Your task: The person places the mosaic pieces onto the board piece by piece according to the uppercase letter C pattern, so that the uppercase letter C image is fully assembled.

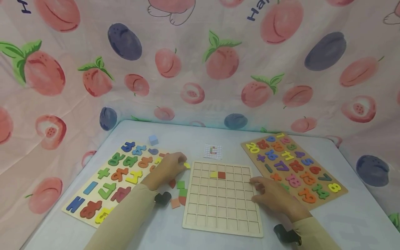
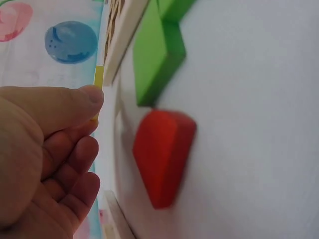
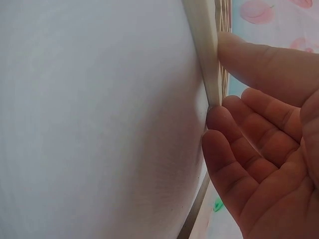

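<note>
A person in long sleeves works at a white counter (image 1: 356, 222), and near the middle lies a pale wooden grid board (image 1: 222, 195), with a yellow tile (image 1: 214, 174) and a red square (image 1: 221, 175) side by side in its upper part. Just beyond its top left corner, the left hand (image 1: 168, 167) pinches a small yellow piece (image 1: 186, 165), thumb closed against it, the other fingers curled beneath; whatever presses from behind is hidden. The right hand (image 1: 272, 194) sits at the board's right edge, fingers loosely bent and apart from the thumb, tips touching the rim, with no firm grip that I can see. The yellow piece looks thin, stiff and light (painted wood, I would guess), unlikely to break but smooth enough to slip, so it is best taken by opposite edges, underside left free. Loose green pieces (image 1: 181, 184) and a red piece (image 1: 172, 183) lie left of the board, within easy reach
</note>
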{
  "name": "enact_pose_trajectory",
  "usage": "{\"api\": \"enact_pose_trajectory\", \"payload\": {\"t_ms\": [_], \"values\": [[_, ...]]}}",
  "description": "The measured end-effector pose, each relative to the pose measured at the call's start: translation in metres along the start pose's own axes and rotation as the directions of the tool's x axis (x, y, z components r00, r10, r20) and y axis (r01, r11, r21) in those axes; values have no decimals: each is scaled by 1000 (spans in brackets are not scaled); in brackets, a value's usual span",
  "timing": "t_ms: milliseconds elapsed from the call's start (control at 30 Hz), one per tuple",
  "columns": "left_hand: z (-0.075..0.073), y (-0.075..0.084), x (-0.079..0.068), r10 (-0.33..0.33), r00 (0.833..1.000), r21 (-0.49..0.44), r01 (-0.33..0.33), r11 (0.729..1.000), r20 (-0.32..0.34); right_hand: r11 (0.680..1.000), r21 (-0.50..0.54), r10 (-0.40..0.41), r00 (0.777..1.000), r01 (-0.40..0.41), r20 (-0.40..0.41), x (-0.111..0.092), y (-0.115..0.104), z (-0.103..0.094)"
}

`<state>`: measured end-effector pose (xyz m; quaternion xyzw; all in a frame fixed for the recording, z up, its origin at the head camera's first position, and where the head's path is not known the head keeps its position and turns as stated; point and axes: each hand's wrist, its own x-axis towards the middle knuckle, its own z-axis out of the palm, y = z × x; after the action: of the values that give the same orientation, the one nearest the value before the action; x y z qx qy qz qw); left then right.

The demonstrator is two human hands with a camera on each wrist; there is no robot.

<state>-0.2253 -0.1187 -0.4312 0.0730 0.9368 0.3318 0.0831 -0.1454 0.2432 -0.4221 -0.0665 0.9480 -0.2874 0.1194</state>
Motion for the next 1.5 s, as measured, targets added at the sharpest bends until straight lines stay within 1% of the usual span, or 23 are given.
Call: {"api": "enact_pose_trajectory", "payload": {"t_ms": [100,233,367,467,733,933,1067,1167,1300,1500], "values": [[1,4,2,15,1000,-9,-15,1000,1,1000,-4,0,1000,0,2,0,0,-1],[6,10,5,41,999,-5,-41,999,24,1000,-6,7,1000,-7,7,0,-1,-1],[11,18,7,107,993,-8,-107,994,39,1000,-4,16,1000,-16,8,0,-2,-1],[14,25,7,148,988,-31,-146,989,48,1000,-1,17,1000,-17,9,0,-2,-1],[29,41,12,179,982,-60,-175,983,67,1000,-3,19,1000,-19,8,1,-1,0],[41,51,16,191,976,-88,-183,979,99,1000,-3,18,1000,-18,5,1,0,0],[49,56,19,203,973,-78,-195,978,112,1000,-9,12,1000,-12,6,1,-1,0],[54,60,21,227,967,-66,-221,973,114,1000,-10,6,1000,-6,10,1,0,0],[58,67,22,249,962,-60,-243,968,112,1000,-6,-1,1000,1,11,1,1,0],[64,75,23,261,958,-37,-258,965,116,1000,-8,-7,1000,7,7,1,2,0]]}}
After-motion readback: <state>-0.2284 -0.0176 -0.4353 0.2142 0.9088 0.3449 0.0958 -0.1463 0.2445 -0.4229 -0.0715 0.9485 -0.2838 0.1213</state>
